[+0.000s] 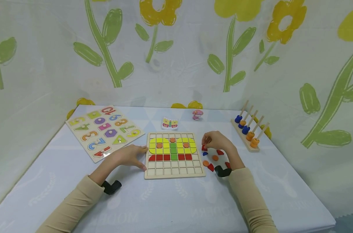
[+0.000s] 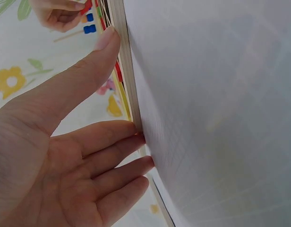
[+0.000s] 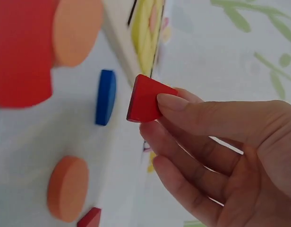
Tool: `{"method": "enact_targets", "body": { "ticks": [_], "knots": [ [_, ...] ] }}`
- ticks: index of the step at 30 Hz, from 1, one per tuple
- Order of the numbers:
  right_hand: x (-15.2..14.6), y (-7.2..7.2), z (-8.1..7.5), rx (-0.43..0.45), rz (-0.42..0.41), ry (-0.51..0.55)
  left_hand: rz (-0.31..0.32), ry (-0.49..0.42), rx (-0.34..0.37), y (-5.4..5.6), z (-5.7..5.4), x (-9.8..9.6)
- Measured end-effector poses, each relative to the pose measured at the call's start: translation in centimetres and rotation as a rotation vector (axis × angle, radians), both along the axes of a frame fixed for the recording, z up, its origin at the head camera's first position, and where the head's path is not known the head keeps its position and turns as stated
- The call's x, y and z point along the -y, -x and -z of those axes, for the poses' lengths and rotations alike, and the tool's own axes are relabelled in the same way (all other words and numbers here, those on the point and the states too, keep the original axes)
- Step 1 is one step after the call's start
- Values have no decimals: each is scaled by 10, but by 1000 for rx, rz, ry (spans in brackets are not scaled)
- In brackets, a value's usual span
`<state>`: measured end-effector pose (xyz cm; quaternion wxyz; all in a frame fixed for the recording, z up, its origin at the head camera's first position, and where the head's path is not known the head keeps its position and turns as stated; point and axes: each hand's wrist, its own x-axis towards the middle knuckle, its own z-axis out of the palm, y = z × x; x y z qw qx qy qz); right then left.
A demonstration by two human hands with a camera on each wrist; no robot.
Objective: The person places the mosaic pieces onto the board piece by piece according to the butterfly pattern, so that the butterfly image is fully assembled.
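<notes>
A wooden grid board [image 1: 173, 173] lies mid-table, with yellow, green, orange and red pieces forming a butterfly-like pattern. My left hand [image 1: 130, 157] touches its left edge with fingers spread; the left wrist view shows the thumb [image 2: 91, 71] and fairly straight fingertips against that edge. Just past the board's right side, my right hand [image 1: 218, 141] pinches a red wooden piece [image 3: 148, 99] between thumb and fingers. The piece has one curved corner or side, partly covered by the thumb. Loose on the table below that hand are a blue piece [image 3: 106, 97], orange discs [image 1: 215, 158] and several red pieces [image 1: 210, 167].
A small picture card [image 1: 169, 123] and a pink figurine [image 1: 197, 114] stand behind the board. At left lies a number-and-shape puzzle [image 1: 106, 131]. On the right is a wooden peg stand [image 1: 247, 137] with blue and orange beads. Flowered cloth surrounds the table.
</notes>
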<state>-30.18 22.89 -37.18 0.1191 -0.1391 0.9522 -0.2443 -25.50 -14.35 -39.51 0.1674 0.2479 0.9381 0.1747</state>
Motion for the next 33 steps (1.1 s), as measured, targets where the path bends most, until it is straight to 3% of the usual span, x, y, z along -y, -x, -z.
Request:
{"method": "enact_targets", "body": {
  "ticks": [10,22,33],
  "knots": [
    [16,-4,-3,74,-184,23,1,-8,4,1,1,1],
    [29,-8,3,32,-240,-3,16,-11,0,1,1,1],
    [35,-11,5,36,-210,-49,9,-7,5,0,-1,0]
  ]
}}
